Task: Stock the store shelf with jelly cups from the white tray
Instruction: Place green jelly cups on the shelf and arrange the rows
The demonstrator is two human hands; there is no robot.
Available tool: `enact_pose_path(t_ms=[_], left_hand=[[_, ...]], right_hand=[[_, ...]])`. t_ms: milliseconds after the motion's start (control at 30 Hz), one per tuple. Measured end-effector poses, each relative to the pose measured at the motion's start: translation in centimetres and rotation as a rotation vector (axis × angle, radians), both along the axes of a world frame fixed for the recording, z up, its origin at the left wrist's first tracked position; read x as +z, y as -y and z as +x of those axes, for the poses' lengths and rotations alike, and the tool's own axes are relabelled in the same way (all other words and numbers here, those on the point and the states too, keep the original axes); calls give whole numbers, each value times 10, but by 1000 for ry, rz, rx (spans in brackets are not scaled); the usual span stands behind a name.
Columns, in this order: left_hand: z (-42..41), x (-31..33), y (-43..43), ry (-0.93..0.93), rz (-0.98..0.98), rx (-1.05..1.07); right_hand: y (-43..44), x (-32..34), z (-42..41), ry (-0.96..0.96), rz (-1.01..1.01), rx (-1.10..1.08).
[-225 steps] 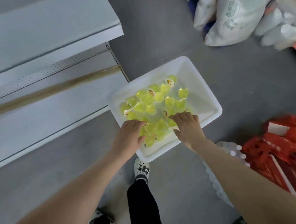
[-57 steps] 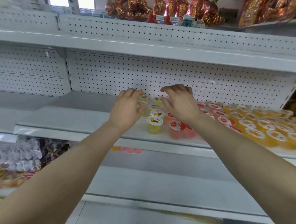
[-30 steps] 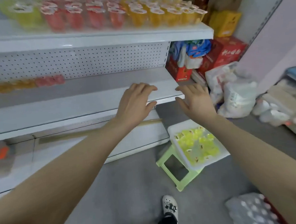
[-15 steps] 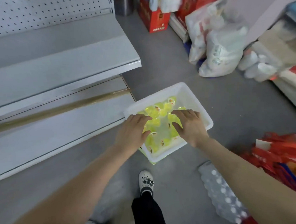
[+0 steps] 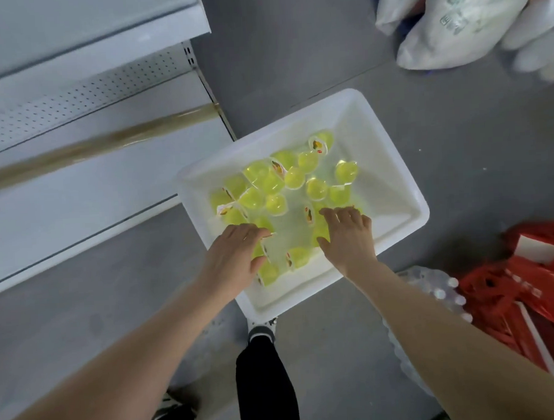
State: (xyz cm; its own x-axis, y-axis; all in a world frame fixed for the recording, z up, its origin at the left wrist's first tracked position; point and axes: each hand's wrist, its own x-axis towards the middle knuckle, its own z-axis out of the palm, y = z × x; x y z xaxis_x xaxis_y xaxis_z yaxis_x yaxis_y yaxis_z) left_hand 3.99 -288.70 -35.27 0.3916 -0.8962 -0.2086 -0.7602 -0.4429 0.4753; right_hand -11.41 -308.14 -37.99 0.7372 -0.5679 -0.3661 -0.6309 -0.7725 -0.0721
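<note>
**Both hands down in the tray of jelly cups**

Head view: the left hand (image 5: pixel 236 255) lay palm down over the near left part of the white tray (image 5: pixel 393 184). Its fingers were close together and almost straight, with the tips on the cups and the thumb against one yellow cup. The right hand (image 5: pixel 350 235) reached in beside it, also palm down. Its fingers were a little spread and bent slightly at the tips, touching the cups under them, and the thumb stuck out to the left. The backs of the hands hid what lay under the palms, and no cup was seen lifted by either hand. The two hands were near each other but apart, with a few cups between them.

The jelly cups (image 5: pixel 295 176) were small, clear and yellow-green. They lay loose in one jumbled layer, many on their sides, and some showed printed lids. They filled the left and middle of the tray; its right end was bare. The tray sat just beside the end of the white bottom shelf (image 5: pixel 76 194), which had a brown strip (image 5: pixel 105 143) running along it.

White sacks (image 5: pixel 458 17) lay on the grey floor (image 5: pixel 308 41) beyond the tray. Red packaging (image 5: pixel 529 280) and a pack of bottles (image 5: pixel 433 285) lay to the right. Below the tray were a black trouser leg (image 5: pixel 265 384) and a light shoe (image 5: pixel 259 332).
</note>
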Motion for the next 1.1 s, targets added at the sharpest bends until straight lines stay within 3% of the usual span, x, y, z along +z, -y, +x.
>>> enact_pose_path(t_ms=[433,600,767,900,1000,1100], left_hand=[[12,-61,40,111,161,-211],[17,-66,55,291,280,-320],[15,-58,75,390,504,-446],[19,-56,81,400,592,-471],[24,-54,75,368,536,-450],[29,-43,64,348,325,-394]], right_hand=[[16,-55,35,-128,-34,90],[22,-49,29,34,-76,124],[27,-40,17,253,-66,68],[30,-34,6,308,-46,22],[32,-24,1,374,-62,6],[30,-8,2,391,-76,-20]])
